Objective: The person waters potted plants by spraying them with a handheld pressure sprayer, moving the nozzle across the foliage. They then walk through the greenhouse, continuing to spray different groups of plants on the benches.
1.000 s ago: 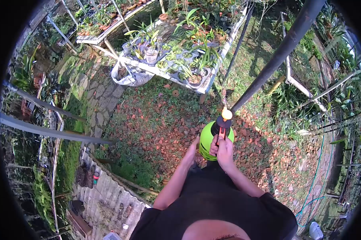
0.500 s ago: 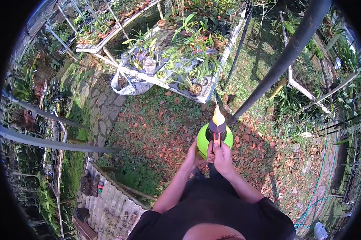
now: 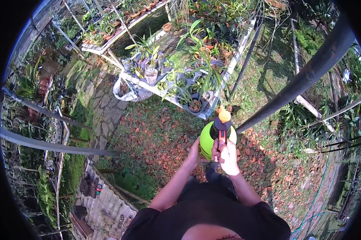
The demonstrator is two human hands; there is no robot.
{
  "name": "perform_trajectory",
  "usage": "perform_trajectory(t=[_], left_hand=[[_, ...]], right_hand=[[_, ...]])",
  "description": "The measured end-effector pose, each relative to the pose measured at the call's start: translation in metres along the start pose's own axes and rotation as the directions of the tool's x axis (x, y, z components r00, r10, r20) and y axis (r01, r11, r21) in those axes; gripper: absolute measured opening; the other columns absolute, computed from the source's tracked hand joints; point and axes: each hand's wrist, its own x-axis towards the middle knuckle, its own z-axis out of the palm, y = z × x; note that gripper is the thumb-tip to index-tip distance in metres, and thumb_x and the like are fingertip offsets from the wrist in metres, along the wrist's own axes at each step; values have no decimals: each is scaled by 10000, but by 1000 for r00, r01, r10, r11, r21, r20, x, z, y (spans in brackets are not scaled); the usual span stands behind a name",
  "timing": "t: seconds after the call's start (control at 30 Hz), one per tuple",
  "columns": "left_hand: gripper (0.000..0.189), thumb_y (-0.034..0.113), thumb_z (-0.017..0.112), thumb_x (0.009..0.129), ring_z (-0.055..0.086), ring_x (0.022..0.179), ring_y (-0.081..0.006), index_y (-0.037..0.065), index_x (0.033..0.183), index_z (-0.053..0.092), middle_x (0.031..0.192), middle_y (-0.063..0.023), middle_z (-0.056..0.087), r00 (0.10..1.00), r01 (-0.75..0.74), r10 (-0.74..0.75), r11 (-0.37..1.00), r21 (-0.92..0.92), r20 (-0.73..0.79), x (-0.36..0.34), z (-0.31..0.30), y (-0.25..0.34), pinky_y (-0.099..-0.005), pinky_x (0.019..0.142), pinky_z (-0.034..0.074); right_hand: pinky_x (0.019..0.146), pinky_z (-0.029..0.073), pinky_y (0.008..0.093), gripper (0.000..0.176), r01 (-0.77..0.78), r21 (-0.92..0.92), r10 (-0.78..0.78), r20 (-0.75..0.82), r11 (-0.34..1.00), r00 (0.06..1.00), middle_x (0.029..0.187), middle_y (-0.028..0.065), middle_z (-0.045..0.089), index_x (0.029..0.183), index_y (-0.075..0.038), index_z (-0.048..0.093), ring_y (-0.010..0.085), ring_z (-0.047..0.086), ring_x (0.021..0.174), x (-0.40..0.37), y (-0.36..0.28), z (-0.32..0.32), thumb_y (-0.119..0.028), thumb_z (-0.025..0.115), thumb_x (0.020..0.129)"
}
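Note:
A lime-green pressure sprayer with a dark top and an orange nozzle is held out in front of my body. The fingers of my right hand wrap round its handle, and the thumb lies on top near the red-orange trigger piece. My left hand cups the left side of the green bottle; its fingertips are partly hidden behind it. The nozzle points away from me, close to the front right corner of a plant bench. Potted plants stand on that corner.
A thick dark pole slants up just right of the sprayer. Grey poles cross the left side. A grey bag hangs at the bench's left corner. Dry leaves cover the ground. A thin green hose lies at the lower right.
The bench and its pots now appear nearer, with the nozzle closer to the bench corner. Both hands keep their hold on the sprayer, which sits slightly further right in view.

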Motion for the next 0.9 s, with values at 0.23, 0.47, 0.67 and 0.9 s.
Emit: perform_trajectory(t=[0.23,0.47,0.67,0.9], left_hand=[[722,654,303,884,592,1041,-305,106,1339,415,1251,-135,530,995,-76,76,997,-9,63,21,20,44,-468,818,515],[727,649,308,884,571,1066,-358,113,1369,381,1320,-157,464,991,-53,62,996,-78,121,38,-19,53,-513,843,492],[770,675,241,874,467,1187,-409,120,1398,339,1377,-185,402,976,125,-112,990,-62,186,15,-100,47,-599,894,424],[743,646,192,876,424,1224,-420,123,1375,362,1374,-193,399,979,191,-183,977,-92,88,-36,-201,57,-652,922,363]], right_hand=[[424,319,209,309,70,41,-70,-11,997,997,594,-18,410,762,-50,430,48,355,460,31,-17,-11,-241,352,992],[430,318,204,266,6,-6,-6,-10,1000,1000,601,-20,410,796,-45,441,46,359,467,53,-12,19,-189,332,992],[443,331,205,239,-147,42,146,20,988,989,616,-22,420,821,-55,436,49,377,480,51,33,83,-202,346,987],[406,264,224,245,-149,12,147,105,989,984,558,-17,335,753,-54,390,62,309,451,62,88,174,-150,321,968]])
